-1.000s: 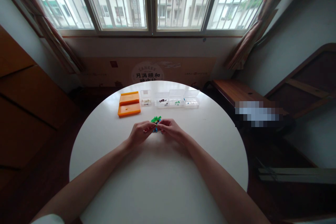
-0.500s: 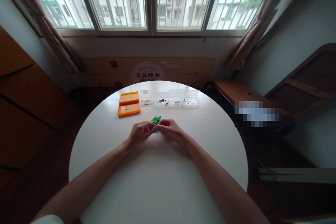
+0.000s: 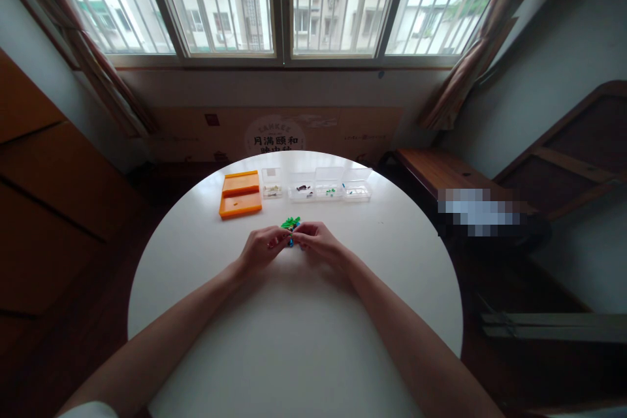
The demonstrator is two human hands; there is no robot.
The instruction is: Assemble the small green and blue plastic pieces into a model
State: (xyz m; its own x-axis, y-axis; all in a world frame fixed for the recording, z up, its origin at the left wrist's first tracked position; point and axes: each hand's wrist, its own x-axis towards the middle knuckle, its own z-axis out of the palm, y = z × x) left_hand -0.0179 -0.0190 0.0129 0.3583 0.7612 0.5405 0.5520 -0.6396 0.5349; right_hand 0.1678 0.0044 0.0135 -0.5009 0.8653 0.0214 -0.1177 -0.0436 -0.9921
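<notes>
Between my hands, over the middle of the white table, is a small toy-brick model [image 3: 290, 223] with green leaf-like pieces on top and blue parts below. My left hand [image 3: 265, 246] grips it from the left, thumb and fingers pinched together. From the right, my right hand [image 3: 316, 238] pinches it too, its fingertips nearly meeting those of the left. The fingers cover much of the model's middle, so any small piece held there cannot be made out.
An orange two-part tray [image 3: 241, 203] lies open beyond my left hand. To its right stand several clear lidded boxes [image 3: 292, 196] with small white, dark, green and blue pieces. The round white table [image 3: 294, 339] has a curved edge; a wooden bench [image 3: 431, 166] stands at the right.
</notes>
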